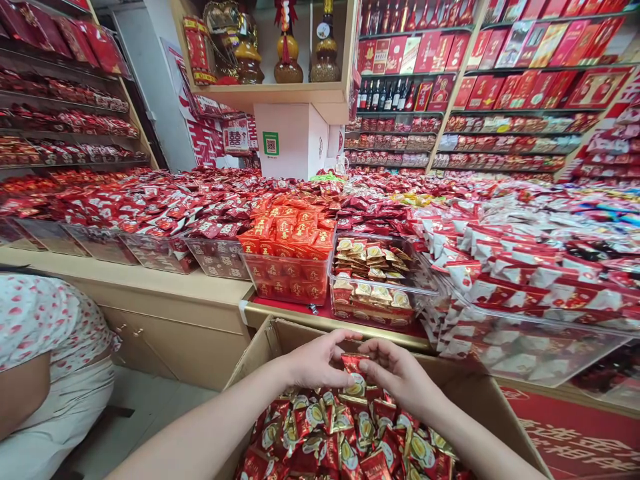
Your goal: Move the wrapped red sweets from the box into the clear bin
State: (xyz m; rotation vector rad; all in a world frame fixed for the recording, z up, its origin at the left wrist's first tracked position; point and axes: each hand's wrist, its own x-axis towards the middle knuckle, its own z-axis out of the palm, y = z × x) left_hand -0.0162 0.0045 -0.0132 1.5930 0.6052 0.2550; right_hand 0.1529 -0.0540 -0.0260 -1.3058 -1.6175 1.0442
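Note:
Both of my hands are together over an open cardboard box [273, 337] full of loose, red-and-gold wrapped candies [325, 427] with a yellow fruit picture. Between them is one wrapped candy [357, 383], held upright with its printed front toward me. My right hand [395, 368] pinches its right edge, the thumb on the front. My left hand [317, 360] curls round its left side, with the thumb tip at the wrapper. Some fingers are hidden behind the candy.
Just beyond the box, a clear bin [373, 310] holds gold-topped packets. Beside it are a bin of orange-red packets [287, 267] and a wide bin of white-and-red packets [540, 347]. A seated person [55, 360] is at the left. Stocked shelves [415, 73] stand behind.

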